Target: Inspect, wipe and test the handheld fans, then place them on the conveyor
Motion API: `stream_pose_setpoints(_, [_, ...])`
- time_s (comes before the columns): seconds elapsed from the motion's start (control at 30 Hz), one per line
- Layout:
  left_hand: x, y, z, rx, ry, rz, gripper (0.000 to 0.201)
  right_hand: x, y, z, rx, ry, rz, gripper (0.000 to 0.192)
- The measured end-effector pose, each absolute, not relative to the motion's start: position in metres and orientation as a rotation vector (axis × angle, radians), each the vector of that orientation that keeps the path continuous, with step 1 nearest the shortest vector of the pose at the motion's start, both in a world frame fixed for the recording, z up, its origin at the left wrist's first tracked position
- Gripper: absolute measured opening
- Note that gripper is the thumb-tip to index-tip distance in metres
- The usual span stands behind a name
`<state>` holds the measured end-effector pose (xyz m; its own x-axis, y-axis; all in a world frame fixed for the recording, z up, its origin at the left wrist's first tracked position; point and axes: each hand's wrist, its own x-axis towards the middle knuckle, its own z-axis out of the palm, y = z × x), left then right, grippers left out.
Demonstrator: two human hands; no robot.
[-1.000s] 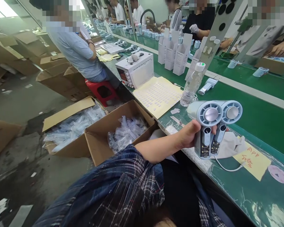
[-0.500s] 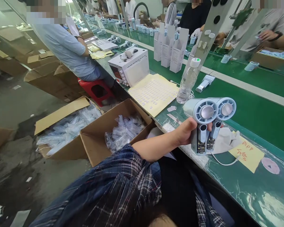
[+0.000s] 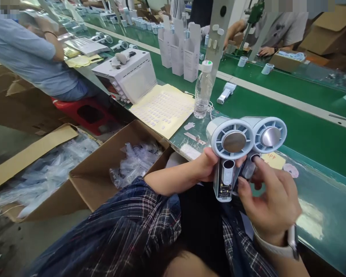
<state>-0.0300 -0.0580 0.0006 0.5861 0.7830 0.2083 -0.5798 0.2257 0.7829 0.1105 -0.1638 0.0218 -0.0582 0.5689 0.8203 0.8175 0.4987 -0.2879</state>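
Head | left hand [image 3: 204,166] grip wraps two fans [image 3: 234,141] | right hand [image 3: 272,198] at 5 o'clock, pinch unclear | best hold handles [image 3: 224,184] steady

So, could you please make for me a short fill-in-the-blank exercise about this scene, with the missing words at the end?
1. The left hand holds ____ handheld fans.
2. The right hand is at the handle of the fan on the picture's ____ side.
3. The sheet bearing rows of small pale stickers is coloured ____.
4. The stool beneath the person in light blue is coloured ____.

Missing words: two; right; yellow; red.
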Motion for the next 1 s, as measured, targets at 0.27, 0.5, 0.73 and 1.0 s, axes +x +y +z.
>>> stream_pose_setpoints(0.27, [-0.027,-0.065,-0.008,1.004,0.127,0.814,0.106,0.115,-0.166,0.007,-1.160,-1.792,-0.434,0.051])
stream_pose_setpoints(0.5, [-0.023,-0.064,-0.021,1.031,0.127,0.915,0.101,0.112,-0.164,0.002,-1.206,-1.702,-0.336,0.050])
stream_pose_setpoints(0.73, [-0.028,-0.063,-0.018,1.043,0.175,0.924,0.097,0.111,-0.162,0.000,-1.213,-1.742,-0.448,0.058])
stream_pose_setpoints(1.0, [-0.029,-0.064,-0.019,1.058,0.106,0.879,0.095,0.112,-0.161,-0.004,-1.205,-1.716,-0.473,0.060])
